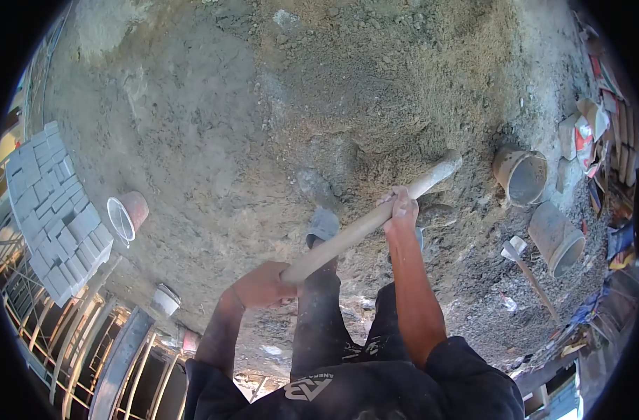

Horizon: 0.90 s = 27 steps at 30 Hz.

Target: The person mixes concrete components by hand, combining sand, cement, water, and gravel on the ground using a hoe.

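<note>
A long pale wooden handle (pixel 354 227) runs from lower left to upper right over a pile of sand and cement mix (pixel 375 91). My left hand (pixel 263 285) grips its near end. My right hand (pixel 401 208) grips it further up, near the middle. The far end of the handle (pixel 445 168) reaches into the mix, and the tool's head is hidden there. My dark trousers and a grey boot (pixel 323 225) stand below the handle on the dusty ground.
Two dirty buckets (pixel 522 175) (pixel 557 238) lie on the right beside a hammer-like tool (pixel 526 269). A stack of grey blocks (pixel 53 210) stands at the left, with an orange bucket and sieve (pixel 127 215) near it. Railings (pixel 88 350) line the lower left edge.
</note>
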Each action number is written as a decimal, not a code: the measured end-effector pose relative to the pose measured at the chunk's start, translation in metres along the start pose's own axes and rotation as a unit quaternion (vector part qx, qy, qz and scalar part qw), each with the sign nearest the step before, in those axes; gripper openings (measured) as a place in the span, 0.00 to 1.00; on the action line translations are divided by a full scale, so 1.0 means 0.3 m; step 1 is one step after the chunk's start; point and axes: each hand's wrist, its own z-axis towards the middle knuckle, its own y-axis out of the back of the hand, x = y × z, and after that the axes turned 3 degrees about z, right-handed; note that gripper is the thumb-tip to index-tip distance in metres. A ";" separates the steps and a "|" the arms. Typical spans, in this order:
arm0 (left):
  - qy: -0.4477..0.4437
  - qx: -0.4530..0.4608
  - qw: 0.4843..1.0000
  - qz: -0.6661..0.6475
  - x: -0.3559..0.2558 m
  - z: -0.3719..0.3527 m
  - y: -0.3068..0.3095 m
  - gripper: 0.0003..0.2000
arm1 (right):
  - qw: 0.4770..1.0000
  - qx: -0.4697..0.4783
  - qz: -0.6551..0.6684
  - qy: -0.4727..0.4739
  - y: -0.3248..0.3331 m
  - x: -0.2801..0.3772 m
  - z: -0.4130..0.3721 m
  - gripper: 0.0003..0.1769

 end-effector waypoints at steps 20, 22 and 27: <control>-0.202 -0.322 0.912 -0.153 0.297 0.326 -0.495 0.15 | 0.904 0.275 -0.312 -0.099 -0.387 0.005 -0.164 0.08; -0.117 -0.370 0.878 -0.282 0.168 0.355 -0.491 0.15 | 0.850 0.335 -0.392 -0.110 -0.501 -0.163 -0.053 0.09; -0.106 -0.380 0.807 -0.440 -0.100 0.530 -0.298 0.12 | 0.654 0.347 -0.671 0.041 -0.569 -0.492 0.271 0.15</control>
